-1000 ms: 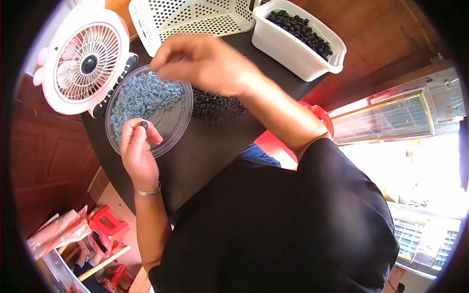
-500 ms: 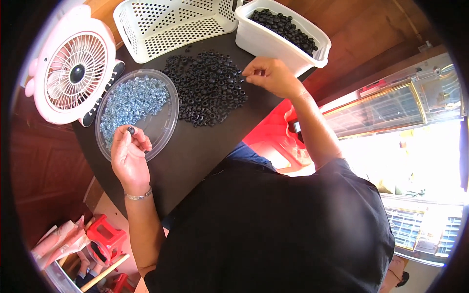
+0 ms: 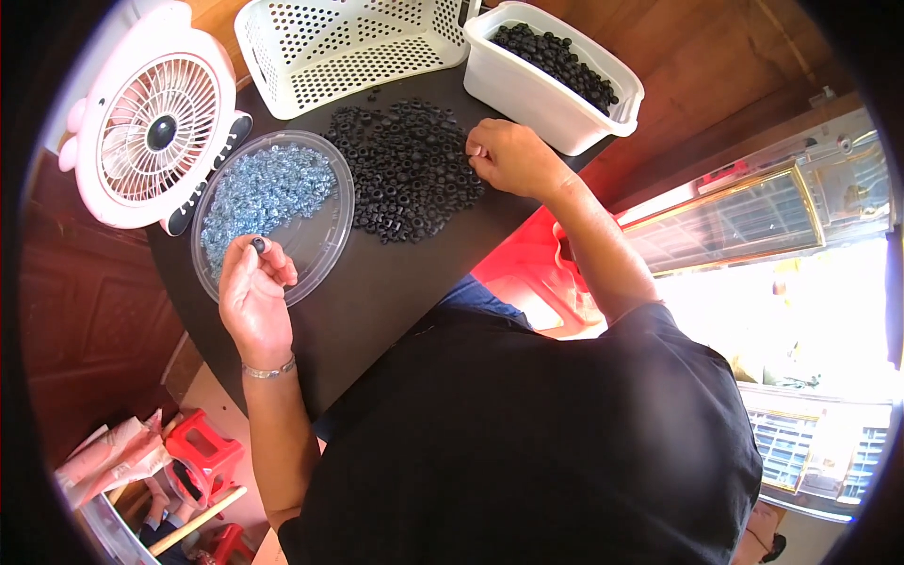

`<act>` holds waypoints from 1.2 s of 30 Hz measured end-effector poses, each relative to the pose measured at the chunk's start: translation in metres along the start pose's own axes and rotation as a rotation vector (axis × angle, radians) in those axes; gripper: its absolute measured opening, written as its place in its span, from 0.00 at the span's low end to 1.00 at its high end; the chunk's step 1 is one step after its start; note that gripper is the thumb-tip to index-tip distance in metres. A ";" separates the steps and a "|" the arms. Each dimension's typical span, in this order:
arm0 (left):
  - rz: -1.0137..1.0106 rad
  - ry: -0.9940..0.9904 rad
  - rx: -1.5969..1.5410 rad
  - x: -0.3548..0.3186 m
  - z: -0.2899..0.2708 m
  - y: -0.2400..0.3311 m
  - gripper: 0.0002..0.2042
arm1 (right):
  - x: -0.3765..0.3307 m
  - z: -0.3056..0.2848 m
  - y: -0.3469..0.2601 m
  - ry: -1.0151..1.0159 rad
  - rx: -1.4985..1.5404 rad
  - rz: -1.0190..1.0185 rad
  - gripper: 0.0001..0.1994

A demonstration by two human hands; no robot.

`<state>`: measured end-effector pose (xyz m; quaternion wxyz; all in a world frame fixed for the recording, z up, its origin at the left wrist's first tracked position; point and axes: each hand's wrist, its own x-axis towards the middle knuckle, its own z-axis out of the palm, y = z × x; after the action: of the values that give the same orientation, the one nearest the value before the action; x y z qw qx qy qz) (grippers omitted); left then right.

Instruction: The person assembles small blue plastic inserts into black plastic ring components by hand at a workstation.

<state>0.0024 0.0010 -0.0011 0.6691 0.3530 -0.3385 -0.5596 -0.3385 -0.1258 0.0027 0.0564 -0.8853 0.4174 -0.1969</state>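
My left hand (image 3: 256, 306) is raised palm up over the near edge of a round clear plastic lid or shallow tray (image 3: 341, 231). Between its thumb and index finger it pinches a small black cap with a round hole (image 3: 258, 245). Many small clear bluish plastic pieces (image 3: 273, 188) lie in the round tray. To the right spreads a heap of black caps (image 3: 400, 174). At the heap's right edge is my right hand (image 3: 516, 160), fingers curled and pressed together; whatever they hold is hidden.
A white tub (image 3: 508, 83) of more black pieces stands behind my right hand. Beside it is a white perforated basket (image 3: 268, 89). A pink fan (image 3: 104, 179) stands at the dark table's (image 3: 348, 320) left. Red stools (image 3: 202, 452) are on the floor.
My right hand has curled its fingers further and turned its knuckles up at the heap's edge. My left hand keeps its pinch on the black cap. The whole view has shifted slightly.
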 end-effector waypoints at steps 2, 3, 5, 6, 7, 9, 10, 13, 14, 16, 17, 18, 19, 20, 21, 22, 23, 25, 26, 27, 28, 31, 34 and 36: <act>-0.015 -0.010 -0.013 0.000 0.001 0.001 0.08 | -0.001 0.001 0.002 0.034 0.096 0.133 0.07; -0.033 -0.017 -0.023 0.000 0.001 0.001 0.08 | 0.000 -0.001 0.000 0.030 0.096 0.124 0.07; -0.029 -0.016 -0.030 -0.001 0.001 0.002 0.08 | 0.004 -0.007 -0.008 0.060 0.306 0.264 0.07; -0.032 -0.021 -0.035 -0.002 0.001 0.003 0.08 | 0.007 -0.010 -0.015 0.055 0.307 0.257 0.07; -0.031 -0.020 -0.035 -0.002 0.002 0.004 0.08 | 0.013 -0.013 -0.024 0.026 0.421 0.254 0.07; -0.004 -0.048 -0.042 -0.005 0.005 0.005 0.08 | 0.024 -0.015 -0.047 -0.034 0.637 0.238 0.07; 0.016 -0.084 -0.047 -0.006 0.006 0.006 0.09 | 0.031 -0.012 -0.061 -0.064 0.740 0.224 0.07; 0.081 -0.159 -0.068 -0.007 0.007 0.006 0.08 | 0.054 0.007 -0.109 -0.168 1.010 0.118 0.07; 0.102 -0.176 -0.077 -0.008 0.009 0.007 0.09 | 0.060 0.015 -0.121 -0.199 1.104 0.066 0.07; 0.106 -0.192 -0.092 -0.007 0.008 0.010 0.10 | 0.070 0.028 -0.143 -0.218 1.135 -0.006 0.07; 0.122 -0.200 -0.110 -0.007 0.007 0.010 0.10 | 0.073 0.032 -0.153 -0.222 1.152 -0.058 0.06; 0.135 -0.215 -0.131 -0.005 0.007 0.009 0.10 | 0.075 0.033 -0.162 -0.232 1.164 -0.075 0.06; 0.124 -0.194 -0.150 -0.004 0.007 0.009 0.10 | 0.075 0.031 -0.170 -0.186 1.059 -0.091 0.06; 0.132 -0.181 -0.140 -0.004 0.004 0.010 0.10 | 0.077 0.031 -0.176 -0.138 0.955 -0.105 0.06; 0.133 -0.185 -0.154 -0.003 0.003 0.010 0.10 | 0.079 0.035 -0.176 -0.110 0.964 -0.139 0.06; 0.132 -0.190 -0.168 -0.002 0.002 0.010 0.10 | 0.080 0.036 -0.176 -0.112 0.968 -0.147 0.06; 0.132 -0.178 -0.174 -0.002 0.001 0.010 0.10 | 0.082 0.037 -0.176 -0.100 0.983 -0.176 0.06; 0.130 -0.181 -0.177 -0.003 0.002 0.011 0.10 | 0.082 0.039 -0.174 -0.085 0.997 -0.200 0.06; 0.127 -0.184 -0.182 -0.003 0.003 0.011 0.09 | 0.081 0.041 -0.174 -0.104 1.065 -0.160 0.06; 0.124 -0.188 -0.181 -0.002 0.002 0.011 0.09 | 0.081 0.042 -0.174 -0.121 1.133 -0.119 0.06; 0.121 -0.191 -0.184 -0.002 0.002 0.011 0.09 | 0.081 0.042 -0.174 -0.116 1.133 -0.116 0.06; 0.117 -0.183 -0.169 0.000 0.000 0.011 0.09 | 0.084 0.040 -0.174 -0.119 1.140 -0.060 0.06; 0.126 -0.152 -0.111 -0.001 0.000 0.009 0.09 | 0.089 0.031 -0.173 -0.186 1.155 0.071 0.07; 0.132 -0.134 -0.072 -0.002 0.001 0.009 0.09 | 0.091 0.031 -0.173 -0.171 1.184 0.023 0.08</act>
<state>0.0057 0.0040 0.0071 0.6928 0.2675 -0.3846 -0.5482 -0.1497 -0.0857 0.0479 0.5756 -0.7114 0.2405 -0.3236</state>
